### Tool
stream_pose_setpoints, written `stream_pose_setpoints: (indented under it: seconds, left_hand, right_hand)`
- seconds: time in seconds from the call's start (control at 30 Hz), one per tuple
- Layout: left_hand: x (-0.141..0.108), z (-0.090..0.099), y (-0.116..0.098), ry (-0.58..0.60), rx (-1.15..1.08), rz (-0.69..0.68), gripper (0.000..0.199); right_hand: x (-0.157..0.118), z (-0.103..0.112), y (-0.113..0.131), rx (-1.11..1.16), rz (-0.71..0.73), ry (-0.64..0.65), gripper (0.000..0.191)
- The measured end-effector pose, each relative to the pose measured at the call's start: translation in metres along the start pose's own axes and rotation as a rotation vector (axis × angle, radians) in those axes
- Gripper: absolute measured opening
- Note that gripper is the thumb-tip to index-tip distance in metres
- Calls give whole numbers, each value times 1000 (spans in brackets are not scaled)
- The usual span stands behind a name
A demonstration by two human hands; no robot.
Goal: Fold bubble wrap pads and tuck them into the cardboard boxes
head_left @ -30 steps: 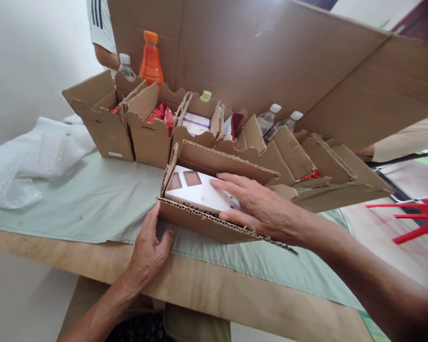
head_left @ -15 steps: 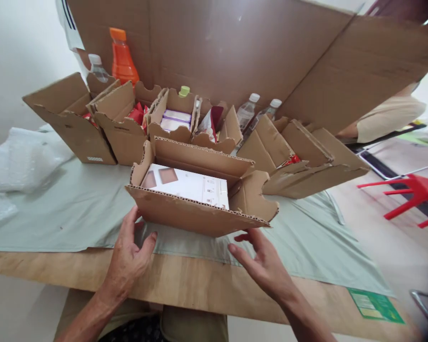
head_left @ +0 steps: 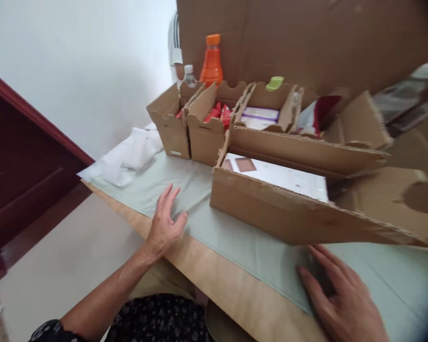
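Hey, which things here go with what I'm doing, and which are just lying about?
Likely in the job:
- Front cardboard box, close to your open right hand
- White carton inside it
- Open left hand, left of the box

Apparently just about:
- Crumpled wrap
- Orange bottle
- Green cap

Unclear: back row boxes

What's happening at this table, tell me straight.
Neither hand is holding anything. The person's left hand is open at the table's near edge, over the pale green cloth. The right hand is by the lower edge of the front cardboard box; whether it touches is unclear. A white carton lies inside that box. Behind stand more open boxes, one with red packets, and an orange-capped bottle is at the back.
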State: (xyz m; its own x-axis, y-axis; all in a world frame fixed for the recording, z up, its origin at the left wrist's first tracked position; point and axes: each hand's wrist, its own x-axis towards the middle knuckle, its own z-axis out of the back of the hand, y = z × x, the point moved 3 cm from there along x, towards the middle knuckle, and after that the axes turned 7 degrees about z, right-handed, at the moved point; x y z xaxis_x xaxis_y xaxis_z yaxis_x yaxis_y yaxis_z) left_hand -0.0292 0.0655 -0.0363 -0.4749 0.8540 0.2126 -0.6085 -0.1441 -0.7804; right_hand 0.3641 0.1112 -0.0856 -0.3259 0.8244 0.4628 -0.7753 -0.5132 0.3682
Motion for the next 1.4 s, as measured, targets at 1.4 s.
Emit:
stream_pose_setpoints:
  seconds: [1.4]
  left_hand:
    - [-89, -28, -69, 1089, -1389, 705, 35]
  right_hand:
    - [-34, 8, 144, 1364, -661, 10, 61]
